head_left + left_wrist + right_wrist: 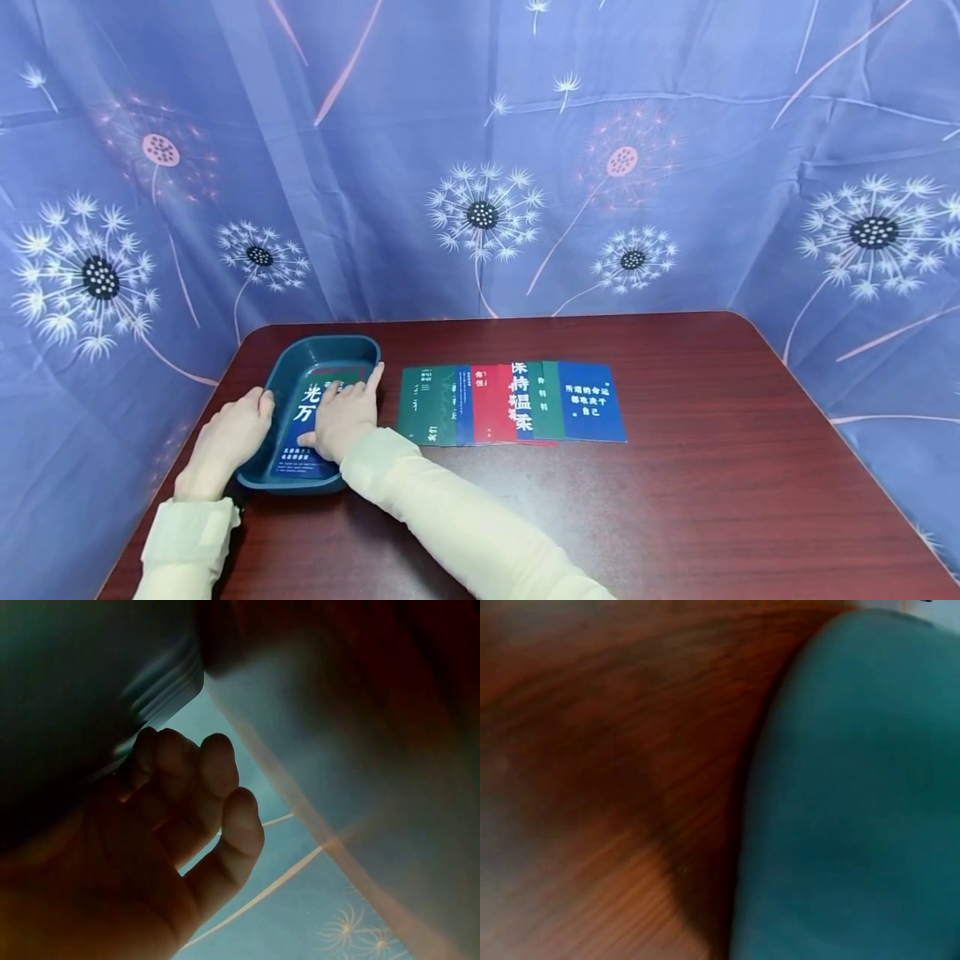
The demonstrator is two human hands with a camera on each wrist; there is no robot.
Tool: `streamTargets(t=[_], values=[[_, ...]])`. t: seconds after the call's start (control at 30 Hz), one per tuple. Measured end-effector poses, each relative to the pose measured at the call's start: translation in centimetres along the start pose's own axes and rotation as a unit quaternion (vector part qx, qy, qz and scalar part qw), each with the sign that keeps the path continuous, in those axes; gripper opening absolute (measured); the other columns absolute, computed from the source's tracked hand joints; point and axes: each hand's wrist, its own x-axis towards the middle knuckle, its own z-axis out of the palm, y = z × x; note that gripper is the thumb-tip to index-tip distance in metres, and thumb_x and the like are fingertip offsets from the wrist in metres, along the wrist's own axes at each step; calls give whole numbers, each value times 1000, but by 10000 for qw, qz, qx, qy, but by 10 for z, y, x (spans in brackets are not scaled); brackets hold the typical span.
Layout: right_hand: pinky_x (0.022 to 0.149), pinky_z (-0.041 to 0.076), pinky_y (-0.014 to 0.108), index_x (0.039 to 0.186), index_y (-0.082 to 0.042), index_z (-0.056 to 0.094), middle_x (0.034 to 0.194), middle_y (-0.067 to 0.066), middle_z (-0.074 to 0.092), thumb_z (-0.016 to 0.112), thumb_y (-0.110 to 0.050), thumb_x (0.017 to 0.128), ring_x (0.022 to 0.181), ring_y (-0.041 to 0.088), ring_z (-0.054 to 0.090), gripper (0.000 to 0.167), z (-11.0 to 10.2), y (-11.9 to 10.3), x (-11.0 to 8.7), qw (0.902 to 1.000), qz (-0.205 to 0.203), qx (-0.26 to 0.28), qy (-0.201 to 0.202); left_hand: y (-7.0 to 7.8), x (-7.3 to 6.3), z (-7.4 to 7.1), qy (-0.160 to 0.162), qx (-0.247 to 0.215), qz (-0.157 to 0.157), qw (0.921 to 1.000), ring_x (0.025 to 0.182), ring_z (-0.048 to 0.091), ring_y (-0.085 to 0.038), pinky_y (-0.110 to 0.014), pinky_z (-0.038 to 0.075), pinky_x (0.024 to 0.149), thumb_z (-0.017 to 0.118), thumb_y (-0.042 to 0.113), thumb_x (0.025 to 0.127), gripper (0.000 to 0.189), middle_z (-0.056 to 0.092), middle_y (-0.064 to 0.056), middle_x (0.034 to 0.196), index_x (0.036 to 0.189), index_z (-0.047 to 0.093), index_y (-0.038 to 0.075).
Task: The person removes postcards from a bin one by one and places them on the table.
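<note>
A teal plastic tray (309,353) stands at the table's left side. Inside it lie printed cards; the blue card (303,468) shows large white characters, and green with a red line shows above it. My left hand (232,437) holds the tray's left rim. In the left wrist view its curled fingers (241,825) come up against the dark outer wall of the tray (67,690). My right hand (348,421) rests over the cards, thumb spread and index finger stretched to the right rim. The right wrist view shows only the blurred tray side (855,795), not the hand.
Right of the tray, an overlapping row of green, red and blue cards (495,404) lies on the dark red wooden table (720,467). A blue dandelion-print curtain (390,208) hangs behind the table and along its sides.
</note>
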Motion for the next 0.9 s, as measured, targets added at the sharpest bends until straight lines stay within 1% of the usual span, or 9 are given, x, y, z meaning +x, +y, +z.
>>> streamTargets(t=[0.1,0.17,0.33,0.4,0.57,0.7,0.77,0.83,0.9], values=[[105,-5,70,156,-29,20,149,-8,42,34,-92,71,137,18,38,107,0,-4,2,9999,40,-117,-82,0,1,2,30,-25,9,10000,79,61,-44,-61,46,68,27,34,106,47,60,-32,98,114,52,-5],[105,-4,71,156,-30,20,147,-8,43,39,-93,68,135,17,40,110,0,-6,4,9998,97,-135,-119,0,1,2,22,-38,7,10000,78,61,-43,-61,46,67,27,35,106,47,60,-32,97,114,53,-4],[105,-3,71,156,-28,22,141,-11,50,53,-90,64,131,11,44,115,-1,-10,10,9997,175,67,-129,-1,1,1,11,-17,-30,10000,77,60,-42,-60,46,66,27,35,106,47,60,-31,95,112,53,-3],[106,-3,70,156,-27,23,139,-13,52,57,-88,63,129,9,46,116,-2,-11,12,9996,183,178,-120,-1,1,1,42,1,-28,10000,77,60,-42,-60,46,66,27,35,106,46,60,-31,94,111,53,-3],[106,-2,70,155,-28,25,140,-12,51,58,-88,63,130,9,44,114,-2,-12,13,9996,229,144,-97,-2,1,1,86,-3,-10,10000,75,60,-42,-60,46,65,27,35,106,46,60,-31,93,109,53,-3],[107,-6,67,152,-30,35,143,-10,48,56,-84,69,133,15,43,101,-1,-14,9,9999,101,56,-121,-2,0,1,71,7,-33,10000,76,60,-44,-61,45,66,27,34,106,45,60,-32,95,109,53,-3],[112,-2,60,150,-30,39,144,-11,47,57,-80,74,134,17,41,93,-1,-17,7,9997,57,153,-175,-2,-1,1,70,13,-39,10000,78,60,-45,-61,45,66,27,34,106,45,59,-33,95,109,53,-2],[114,9,52,148,-30,41,144,-8,48,59,-76,77,134,21,41,87,-2,-19,4,9990,158,369,-200,-2,-1,0,71,14,-22,10000,78,60,-45,-61,45,66,28,34,106,45,59,-33,96,109,53,-3],[112,20,44,150,-28,38,146,-5,45,58,-75,78,135,23,37,88,-3,-22,1,9975,363,558,-233,-1,0,-1,84,17,-10,10000,79,60,-45,-61,46,67,28,34,106,44,59,-33,96,110,53,-3]])
